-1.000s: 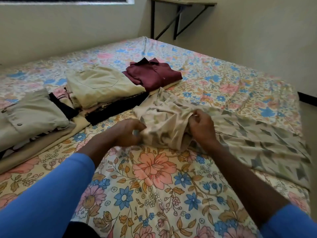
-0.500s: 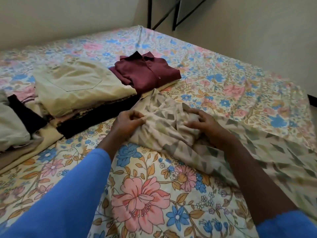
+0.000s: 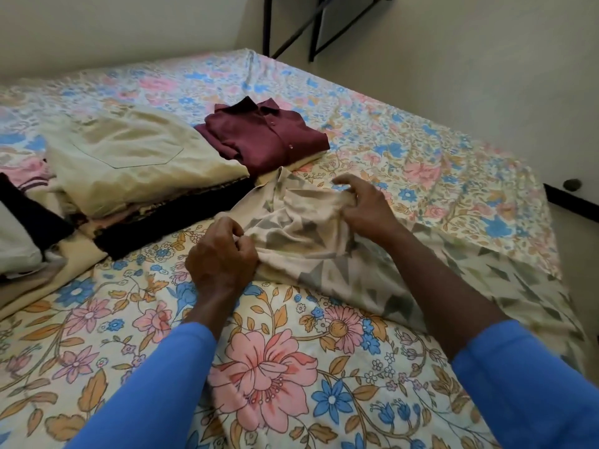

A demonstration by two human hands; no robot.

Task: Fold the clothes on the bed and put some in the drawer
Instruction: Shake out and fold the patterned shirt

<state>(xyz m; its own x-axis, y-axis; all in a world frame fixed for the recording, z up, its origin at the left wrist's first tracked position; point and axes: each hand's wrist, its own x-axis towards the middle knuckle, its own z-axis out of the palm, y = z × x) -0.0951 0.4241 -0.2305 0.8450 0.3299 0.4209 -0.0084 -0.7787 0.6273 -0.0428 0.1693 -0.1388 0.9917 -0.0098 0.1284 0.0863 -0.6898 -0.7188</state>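
A beige garment with a grey triangle print (image 3: 311,234) lies across the middle of the floral bed sheet (image 3: 265,367) and trails off to the right edge. My left hand (image 3: 220,257) grips its near left edge with curled fingers. My right hand (image 3: 363,205) pinches a raised fold of the same garment near its top. A folded maroon shirt (image 3: 265,137) rests just behind it. A folded cream garment (image 3: 136,157) tops a stack to the left.
Under the cream garment lie dark and pink folded clothes (image 3: 162,222). More folded pieces (image 3: 19,241) sit at the far left edge. Black metal bracket legs (image 3: 311,24) stand against the wall behind the bed. The bed's right edge drops to the floor (image 3: 577,254).
My right hand has lifted from lying on the cloth and now pinches a fold higher up. My left hand has drawn its edge closer to me. The camera moved nearer.
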